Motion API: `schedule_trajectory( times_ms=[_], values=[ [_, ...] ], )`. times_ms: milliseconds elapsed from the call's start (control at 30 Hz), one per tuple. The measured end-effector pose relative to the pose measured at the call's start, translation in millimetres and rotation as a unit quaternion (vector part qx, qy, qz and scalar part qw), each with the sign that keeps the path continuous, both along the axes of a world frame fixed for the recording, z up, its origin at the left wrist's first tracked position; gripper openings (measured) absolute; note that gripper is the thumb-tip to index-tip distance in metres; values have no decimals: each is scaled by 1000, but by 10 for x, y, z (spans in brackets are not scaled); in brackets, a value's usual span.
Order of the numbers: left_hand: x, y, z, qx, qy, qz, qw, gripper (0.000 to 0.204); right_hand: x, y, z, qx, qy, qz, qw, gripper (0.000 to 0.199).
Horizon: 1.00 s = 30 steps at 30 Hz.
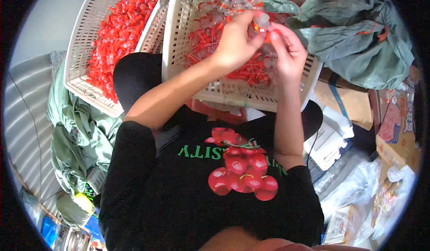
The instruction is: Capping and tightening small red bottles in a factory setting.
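Note:
Over the middle basket, my left hand [237, 40] is closed around a small clear plastic container [261, 21] with an orange-red band. My right hand [289, 49] meets it from the right, thumb and fingers pinched at a small red plastic piece [270, 35] against the container's lower side. Whether the two parts are joined I cannot tell. Below the hands, the white perforated basket [168, 49] holds red plastic pieces [251, 74] with thin stems in its near part. Similar clear containers [233, 0] with orange-red bands fill its far part.
Left of it stands another white basket [74, 67], heaped with red-and-clear pieces [121, 31]. A grey-green woven sack [358, 36] drapes over the right edge; another green sack [85, 134] lies at left. Cardboard [345, 101] and clear plastic bags [354, 183] lie at right.

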<state>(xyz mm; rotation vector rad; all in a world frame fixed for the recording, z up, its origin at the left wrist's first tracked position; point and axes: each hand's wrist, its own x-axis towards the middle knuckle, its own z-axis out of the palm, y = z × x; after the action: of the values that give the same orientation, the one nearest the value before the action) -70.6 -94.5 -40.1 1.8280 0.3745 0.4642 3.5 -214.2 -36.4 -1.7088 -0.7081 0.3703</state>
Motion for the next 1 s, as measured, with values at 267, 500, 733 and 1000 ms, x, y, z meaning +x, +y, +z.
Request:
schedule_trajectory(
  times_ms=[267,500,733,1000],
  values=[
    [403,647,209,-68,-49,0,996,40,55,84,367,287,444,-109,842,26],
    [696,945,217,-63,-30,35,997,38,214,244,252,167,234,-35,957,30],
    [694,967,371,-90,-58,35,994,36,521,791,617,325,157,-70,930,22],
    [694,933,520,-114,-54,25,992,34,641,1109,931,432,53,-21,900,24]
  ],
)
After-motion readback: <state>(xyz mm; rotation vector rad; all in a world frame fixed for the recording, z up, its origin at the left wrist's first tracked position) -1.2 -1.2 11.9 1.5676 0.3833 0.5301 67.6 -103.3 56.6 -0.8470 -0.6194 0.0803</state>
